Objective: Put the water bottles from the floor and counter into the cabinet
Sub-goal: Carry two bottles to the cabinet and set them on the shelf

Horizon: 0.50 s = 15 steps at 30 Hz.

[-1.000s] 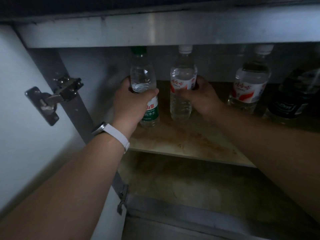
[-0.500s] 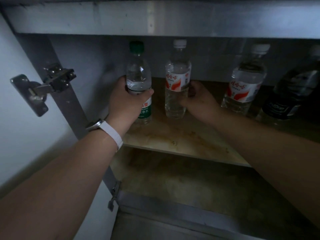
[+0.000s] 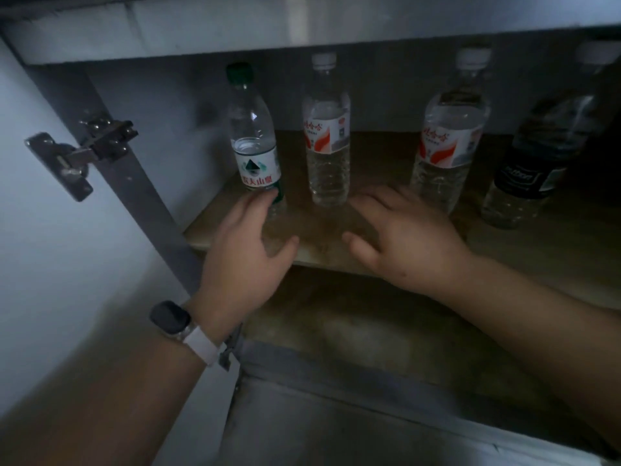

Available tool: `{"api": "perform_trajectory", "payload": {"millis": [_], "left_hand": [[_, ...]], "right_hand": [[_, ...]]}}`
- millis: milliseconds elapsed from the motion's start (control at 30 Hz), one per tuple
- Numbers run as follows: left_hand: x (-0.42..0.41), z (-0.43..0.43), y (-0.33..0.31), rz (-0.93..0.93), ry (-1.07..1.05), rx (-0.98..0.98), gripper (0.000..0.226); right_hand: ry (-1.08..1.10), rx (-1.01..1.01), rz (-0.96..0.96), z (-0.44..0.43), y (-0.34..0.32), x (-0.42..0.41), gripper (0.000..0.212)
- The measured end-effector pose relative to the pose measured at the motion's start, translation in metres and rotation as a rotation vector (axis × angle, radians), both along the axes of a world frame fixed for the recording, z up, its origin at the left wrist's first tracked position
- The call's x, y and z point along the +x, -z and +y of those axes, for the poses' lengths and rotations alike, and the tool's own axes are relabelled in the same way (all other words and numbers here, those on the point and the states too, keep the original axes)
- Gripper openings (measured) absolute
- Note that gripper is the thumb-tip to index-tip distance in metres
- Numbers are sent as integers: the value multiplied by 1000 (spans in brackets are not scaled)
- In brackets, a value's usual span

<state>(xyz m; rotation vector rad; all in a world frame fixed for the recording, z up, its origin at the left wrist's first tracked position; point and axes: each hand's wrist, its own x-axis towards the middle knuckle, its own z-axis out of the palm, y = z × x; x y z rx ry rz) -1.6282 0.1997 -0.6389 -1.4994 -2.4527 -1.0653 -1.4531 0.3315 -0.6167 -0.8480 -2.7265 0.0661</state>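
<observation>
Several water bottles stand upright on the cabinet's wooden shelf (image 3: pixel 336 250). At the left is a green-capped bottle (image 3: pixel 253 136), beside it a white-capped bottle with a red and white label (image 3: pixel 326 136). Further right stand a larger red-labelled bottle (image 3: pixel 448 136) and a dark-labelled bottle (image 3: pixel 537 163). My left hand (image 3: pixel 245 250) hovers open just in front of the green-capped bottle, fingertips near its base. My right hand (image 3: pixel 400 237) is open in front of the shelf, between the two red-labelled bottles. Neither hand holds anything.
The open cabinet door (image 3: pixel 50 230) stands at the left with a metal hinge (image 3: pixel 87 153). Below the shelf lies the cabinet's lower floor (image 3: pixel 369 334) behind a metal sill (image 3: pixel 336 375). The counter's underside (image 3: pixel 302 25) runs across the top.
Both hands have let go of the green-capped and the white-capped bottle and pulled back toward the shelf's front edge. The two bottles stay standing on the shelf.
</observation>
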Motion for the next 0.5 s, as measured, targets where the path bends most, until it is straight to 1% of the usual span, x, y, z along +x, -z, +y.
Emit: {"api": "perform_trajectory", "payload": {"millis": [133,200,333,500], "left_hand": [[16,-13,7,209,93,-95,59],[25,-18,2,268,92,-168,58],[53,-41,-28,324,130,-318,53],[88,-73,-103,267,189,-411,52]], "right_hand": [[-45,86,-69,-6,4,19,58],[-57,67,-101,-7,-1,29,58],[-78,5,-171,-23,-25,51,57],[-22,-155,-203,-69,-89,84,55]]}}
